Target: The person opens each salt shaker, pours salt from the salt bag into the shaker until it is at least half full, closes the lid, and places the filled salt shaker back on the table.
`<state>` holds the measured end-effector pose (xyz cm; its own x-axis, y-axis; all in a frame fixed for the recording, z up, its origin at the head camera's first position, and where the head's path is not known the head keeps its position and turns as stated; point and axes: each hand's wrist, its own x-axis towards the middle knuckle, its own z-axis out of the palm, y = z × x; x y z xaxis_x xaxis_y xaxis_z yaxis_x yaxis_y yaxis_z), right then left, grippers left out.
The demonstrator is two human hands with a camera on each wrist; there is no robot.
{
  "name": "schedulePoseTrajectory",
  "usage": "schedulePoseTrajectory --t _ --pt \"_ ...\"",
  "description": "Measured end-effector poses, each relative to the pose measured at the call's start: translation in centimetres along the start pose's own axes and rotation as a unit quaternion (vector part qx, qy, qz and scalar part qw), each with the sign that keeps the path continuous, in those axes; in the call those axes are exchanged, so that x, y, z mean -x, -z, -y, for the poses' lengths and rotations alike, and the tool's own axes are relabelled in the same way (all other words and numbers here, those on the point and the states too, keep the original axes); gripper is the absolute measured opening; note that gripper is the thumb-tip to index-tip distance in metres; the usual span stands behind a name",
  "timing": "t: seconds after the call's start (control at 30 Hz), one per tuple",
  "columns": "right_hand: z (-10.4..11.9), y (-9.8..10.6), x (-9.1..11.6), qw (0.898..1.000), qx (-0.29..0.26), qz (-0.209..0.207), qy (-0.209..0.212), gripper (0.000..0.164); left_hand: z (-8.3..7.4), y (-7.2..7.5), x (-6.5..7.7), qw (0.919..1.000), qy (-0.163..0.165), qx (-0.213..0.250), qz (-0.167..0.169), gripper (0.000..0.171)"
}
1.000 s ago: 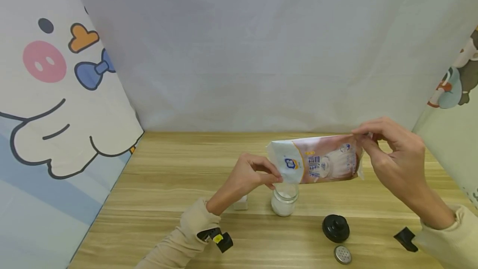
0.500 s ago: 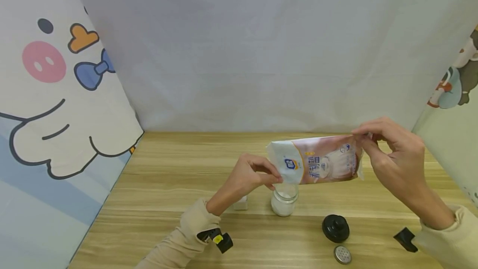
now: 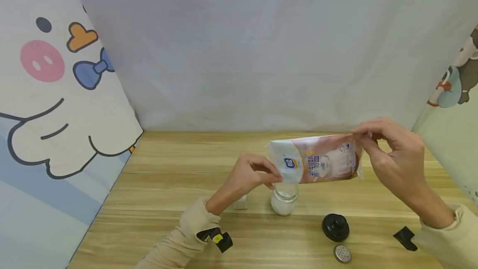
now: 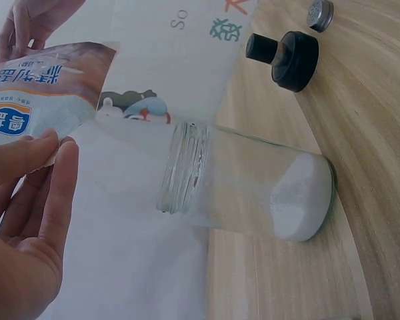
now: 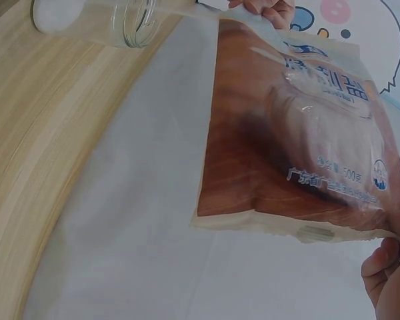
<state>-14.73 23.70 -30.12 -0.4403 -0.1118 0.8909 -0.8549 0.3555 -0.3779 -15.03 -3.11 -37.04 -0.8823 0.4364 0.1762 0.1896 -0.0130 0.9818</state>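
Observation:
A salt bag (image 3: 325, 159), brown and pale blue with printed lettering, hangs tilted above the table with its left end lower. My left hand (image 3: 254, 173) pinches the lower left corner between thumb and fingers. At the upper right corner, my right hand (image 3: 396, 152) pinches the bag's edge. Directly under the left end stands an upright, uncapped glass jar (image 3: 284, 204). White salt (image 4: 300, 197) lies sloped in its bottom in the left wrist view. A faint pale streak (image 5: 190, 11) runs between bag and jar mouth in the right wrist view.
On the wooden table (image 3: 168, 177), a black knobbed lid (image 3: 335, 227) lies right of the jar. A perforated metal shaker cap (image 3: 342, 253) sits nearer the front. Beside my left wrist is a small white block (image 3: 240, 203), partly hidden. A pale curtain (image 3: 242, 53) hangs behind.

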Motion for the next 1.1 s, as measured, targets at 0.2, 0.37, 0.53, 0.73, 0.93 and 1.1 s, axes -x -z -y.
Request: schedulePoseTrajectory --t 0.2,0.37,0.53,0.73,0.93,1.1 --pt "0.17 -0.03 -0.09 1.0 0.0 0.0 0.001 0.014 0.03 0.0 0.01 1.0 -0.007 -0.004 0.001 0.004" --pt "0.32 -0.03 -0.11 1.0 -0.001 0.002 0.001 0.014 -0.06 0.01 0.1 1.0 -0.003 -0.007 0.002 0.004" --pt "0.24 -0.03 -0.11 1.0 -0.005 0.001 0.002 0.013 -0.09 0.02 0.09 1.0 -0.002 0.0 0.004 0.005" --pt "0.26 0.01 -0.07 1.0 -0.005 0.001 0.001 0.013 -0.09 -0.03 0.1 1.0 -0.003 0.0 0.004 0.004" --pt "0.35 0.02 -0.03 1.0 -0.002 0.001 0.001 0.012 -0.04 -0.1 0.1 1.0 0.001 0.0 0.001 0.003" --pt "0.12 0.07 -0.02 1.0 0.005 0.002 0.0 0.013 0.28 -0.01 -0.1 1.0 -0.001 0.001 -0.002 0.004"
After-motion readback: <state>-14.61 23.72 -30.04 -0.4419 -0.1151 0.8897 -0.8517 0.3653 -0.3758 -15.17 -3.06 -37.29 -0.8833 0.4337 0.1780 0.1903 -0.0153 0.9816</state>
